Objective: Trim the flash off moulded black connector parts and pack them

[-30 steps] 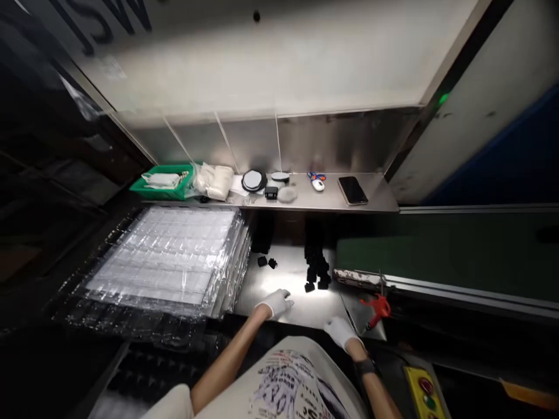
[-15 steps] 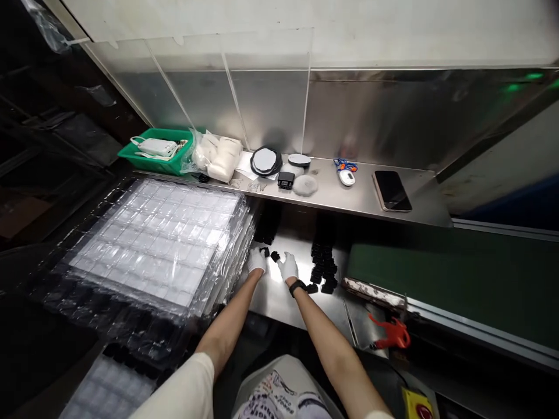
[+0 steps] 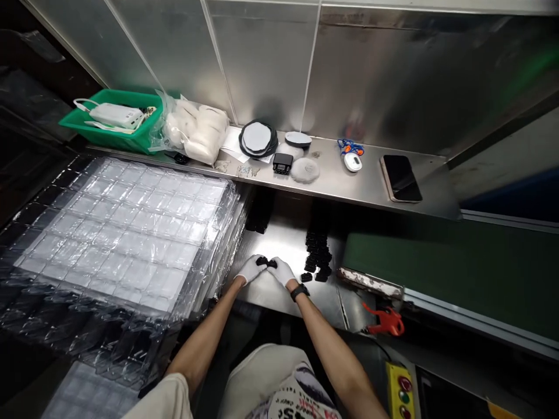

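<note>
Both of my hands wear white gloves and meet above the steel worktop (image 3: 283,233). My left hand (image 3: 250,270) is closed on a small black part (image 3: 261,261). My right hand (image 3: 282,272) pinches another small black part (image 3: 272,263), close beside the first; I cannot tell whether the two touch. To the right of my right hand, several similar black parts (image 3: 318,250) lie in rows on the steel. A further dark group of parts (image 3: 258,221) sits beyond my left hand, partly in shadow under the shelf.
Stacked clear plastic trays (image 3: 117,233) rise at the left. A steel shelf (image 3: 332,180) behind bears a green basket (image 3: 109,137), bagged white pads (image 3: 196,131) and a phone (image 3: 400,178). At right are a green conveyor belt (image 3: 437,262), an orange-handled tool (image 3: 386,321) and a yellow button box (image 3: 402,390).
My hands have come together, bringing the two black parts side by side; before, they were apart. The camera view has tilted down and moved closer.
</note>
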Action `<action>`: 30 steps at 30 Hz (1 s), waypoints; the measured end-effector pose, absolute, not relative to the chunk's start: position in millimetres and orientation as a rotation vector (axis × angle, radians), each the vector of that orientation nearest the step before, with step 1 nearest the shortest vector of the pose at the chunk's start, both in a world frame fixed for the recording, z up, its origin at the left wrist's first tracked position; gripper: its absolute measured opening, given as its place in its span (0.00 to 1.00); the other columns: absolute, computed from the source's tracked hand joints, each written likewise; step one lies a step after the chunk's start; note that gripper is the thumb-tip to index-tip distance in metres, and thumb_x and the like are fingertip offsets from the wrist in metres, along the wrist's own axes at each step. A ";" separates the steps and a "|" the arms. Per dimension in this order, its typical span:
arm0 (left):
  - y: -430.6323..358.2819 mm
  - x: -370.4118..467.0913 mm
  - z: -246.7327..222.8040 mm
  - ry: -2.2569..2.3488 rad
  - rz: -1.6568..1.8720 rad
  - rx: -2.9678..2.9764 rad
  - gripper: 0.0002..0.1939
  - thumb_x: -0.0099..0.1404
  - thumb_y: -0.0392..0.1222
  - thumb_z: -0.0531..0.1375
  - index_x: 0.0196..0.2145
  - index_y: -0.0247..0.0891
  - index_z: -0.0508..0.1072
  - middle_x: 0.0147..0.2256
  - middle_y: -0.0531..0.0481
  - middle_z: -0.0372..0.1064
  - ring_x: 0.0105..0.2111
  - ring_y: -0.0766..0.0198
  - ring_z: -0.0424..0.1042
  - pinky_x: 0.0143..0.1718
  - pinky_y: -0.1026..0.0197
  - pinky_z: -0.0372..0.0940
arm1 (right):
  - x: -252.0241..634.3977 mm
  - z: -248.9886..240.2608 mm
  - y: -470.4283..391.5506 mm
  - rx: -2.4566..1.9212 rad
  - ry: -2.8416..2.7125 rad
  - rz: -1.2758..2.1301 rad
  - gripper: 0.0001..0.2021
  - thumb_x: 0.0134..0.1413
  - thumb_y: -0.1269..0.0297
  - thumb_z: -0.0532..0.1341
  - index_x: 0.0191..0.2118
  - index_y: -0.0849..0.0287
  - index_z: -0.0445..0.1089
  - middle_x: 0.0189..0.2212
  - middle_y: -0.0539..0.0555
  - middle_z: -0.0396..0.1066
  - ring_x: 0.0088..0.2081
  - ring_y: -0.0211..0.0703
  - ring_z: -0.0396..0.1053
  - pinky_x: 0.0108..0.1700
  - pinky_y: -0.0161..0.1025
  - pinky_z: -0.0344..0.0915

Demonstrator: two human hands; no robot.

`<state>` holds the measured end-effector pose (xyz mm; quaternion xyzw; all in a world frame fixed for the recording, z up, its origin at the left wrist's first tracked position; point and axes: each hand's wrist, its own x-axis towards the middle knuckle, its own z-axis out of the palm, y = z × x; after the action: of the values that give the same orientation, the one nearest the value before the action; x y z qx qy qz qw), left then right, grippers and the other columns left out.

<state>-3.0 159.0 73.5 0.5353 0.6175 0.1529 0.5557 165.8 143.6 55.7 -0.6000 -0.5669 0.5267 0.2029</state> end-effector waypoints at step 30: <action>-8.8 35.9 260.4 0.851 0.515 0.573 0.21 0.72 0.50 0.73 0.57 0.36 0.81 0.37 0.47 0.79 0.33 0.66 0.75 0.40 0.62 0.74 | 216.6 254.3 -66.7 -1.379 -0.552 1.602 0.19 0.62 0.46 0.75 0.48 0.52 0.75 0.39 0.52 0.82 0.29 0.40 0.75 0.30 0.39 0.77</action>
<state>35.9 -8.8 260.4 0.2711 0.4026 0.2435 0.8397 216.6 -66.7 254.3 -0.5604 -0.2242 0.6509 0.4604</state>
